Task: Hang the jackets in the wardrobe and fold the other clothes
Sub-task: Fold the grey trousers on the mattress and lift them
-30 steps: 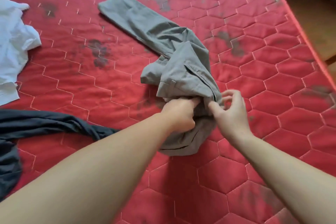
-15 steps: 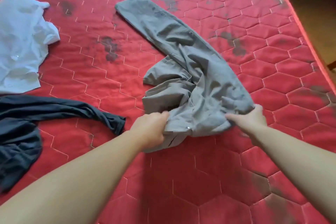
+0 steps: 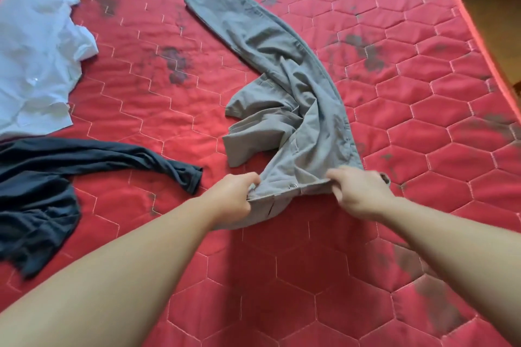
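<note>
Red quilted mattress (image 3: 310,276) fills nearly the whole view, stitched in hexagons and smudged with dark marks, its right edge (image 3: 479,36) dropping to a wooden floor at the top right. On it lie the grey trousers (image 3: 296,98), one leg running away toward the far left, the seat bunched and twisted in the middle, the waistband nearest the person. The left hand (image 3: 231,200) grips the waistband at its left end, fingers curled round the cloth; the right hand (image 3: 358,191) pinches the same band at its right end — the snap button shows between them. Holding both ends this way looks meant to pull the waist taut and square so the legs can be laid one on the other for folding. Whether the second leg lies under the first or is tucked into the bunch, I cannot tell.

A dark navy garment (image 3: 50,191) sprawls at the left, its sleeve end close to the left hand but apart from the trousers; a white shirt (image 3: 36,65) lies beyond it. Bare mattress sits to the right of the trousers and in front of the hands — room to spread them, though the right edge is near.
</note>
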{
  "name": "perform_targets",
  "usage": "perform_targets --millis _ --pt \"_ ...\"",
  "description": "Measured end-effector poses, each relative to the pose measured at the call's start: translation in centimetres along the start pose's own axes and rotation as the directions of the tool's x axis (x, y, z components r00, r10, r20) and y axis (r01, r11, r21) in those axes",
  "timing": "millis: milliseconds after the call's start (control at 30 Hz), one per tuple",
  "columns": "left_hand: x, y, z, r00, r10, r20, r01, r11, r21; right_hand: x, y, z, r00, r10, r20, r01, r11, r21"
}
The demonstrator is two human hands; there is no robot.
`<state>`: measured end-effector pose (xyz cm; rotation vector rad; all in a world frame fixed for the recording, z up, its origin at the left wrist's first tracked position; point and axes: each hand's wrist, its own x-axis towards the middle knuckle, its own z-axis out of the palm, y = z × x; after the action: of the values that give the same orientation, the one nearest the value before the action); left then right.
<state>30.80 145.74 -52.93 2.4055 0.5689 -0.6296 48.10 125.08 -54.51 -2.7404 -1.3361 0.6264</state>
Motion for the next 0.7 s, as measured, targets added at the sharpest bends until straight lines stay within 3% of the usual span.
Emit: perform_targets --millis 133,233,300,400,433,500,533,600,633,700 --pt "-0.7 1.0 -4.1 0.997 -0.031 0.067 0.028 0.999 0.040 2.3 -0.4 -8.2 0.987 -0.032 -0.157 0.032 0.999 -0.002" --pt "-1.5 3.4 -11.7 0.993 -0.048 -0.112 0.074 0.970 0.232 2.6 -0.6 -16.5 0.979 -0.089 -0.182 0.067 0.990 -0.120" --pt "-2.6 5.6 -18.5 0.954 -0.028 -0.299 0.130 0.937 0.325 2.0 -1.1 -22.7 0.991 -0.061 -0.117 0.047 0.992 -0.114" --pt "-5.8 10.5 -29.3 0.878 0.030 -0.478 0.156 0.926 0.344 -0.1 -2.6 -33.0 0.995 -0.010 0.101 -0.011 0.977 0.215" --pt "-7.4 12.1 -32.7 0.858 0.043 -0.511 0.148 0.933 0.327 -0.6 -3.3 -36.5 0.985 -0.014 0.173 -0.025 0.975 0.222" --pt "-11.3 15.3 -38.9 0.826 0.065 -0.560 0.136 0.941 0.310 -1.6 -4.8 -43.8 0.975 0.029 0.221 -0.037 0.999 0.030" --pt "-13.4 16.7 -41.7 0.809 0.076 -0.583 0.139 0.939 0.314 -2.1 -5.7 -47.2 0.984 0.044 0.172 -0.038 0.999 -0.039" --pt "-17.6 19.3 -47.0 0.743 0.113 -0.660 0.140 0.938 0.318 -3.2 -7.5 -53.9 0.995 -0.005 -0.096 -0.004 0.995 -0.095" --pt "-19.6 20.4 -49.4 0.694 0.137 -0.707 0.142 0.937 0.321 -3.9 -8.5 -57.1 0.961 -0.043 -0.274 0.008 0.992 -0.126" --pt "-23.2 22.0 -54.0 0.573 0.194 -0.796 0.141 0.934 0.329 -5.3 -10.5 -62.6 0.817 -0.130 -0.562 -0.021 0.967 -0.255"
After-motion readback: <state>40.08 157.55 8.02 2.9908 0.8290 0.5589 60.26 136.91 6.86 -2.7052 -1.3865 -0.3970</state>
